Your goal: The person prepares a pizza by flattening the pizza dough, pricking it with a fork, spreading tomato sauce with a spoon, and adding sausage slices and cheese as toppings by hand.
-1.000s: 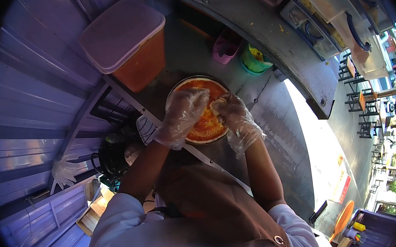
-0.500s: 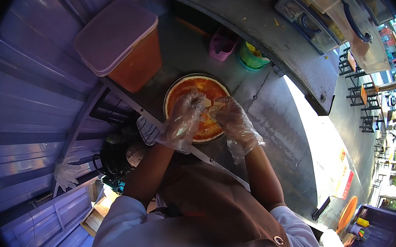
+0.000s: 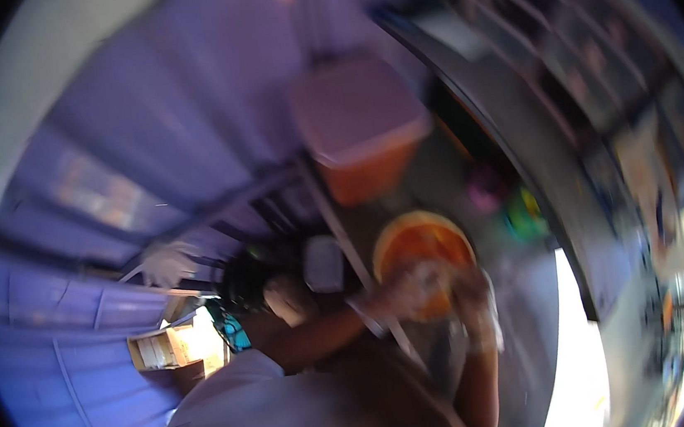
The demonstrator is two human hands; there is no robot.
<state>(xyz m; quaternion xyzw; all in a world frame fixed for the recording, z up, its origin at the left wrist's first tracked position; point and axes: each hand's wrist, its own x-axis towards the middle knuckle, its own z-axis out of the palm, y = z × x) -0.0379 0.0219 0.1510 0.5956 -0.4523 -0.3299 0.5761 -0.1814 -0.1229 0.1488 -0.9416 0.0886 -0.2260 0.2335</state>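
Observation:
A round pizza base spread with red sauce, with a pale rim, lies on the metal counter. Over its near part is my left hand in a clear plastic glove. My right hand, gloved the same way, sits at the near right edge of the base, close beside the left. Motion blur smears the fingers of both hands, so their grip and anything between them cannot be made out.
Beyond the pizza stands an orange tub with a pale lid. A pink container and a green container are at the back right. A dark shelf edge overhangs the counter. Loose gloves hang at left.
The view has swung left, so the pizza, tub and hands appear further right and lower, and blurred. Both hands remain over the pizza; half a second ago they pinched pale food pieces.

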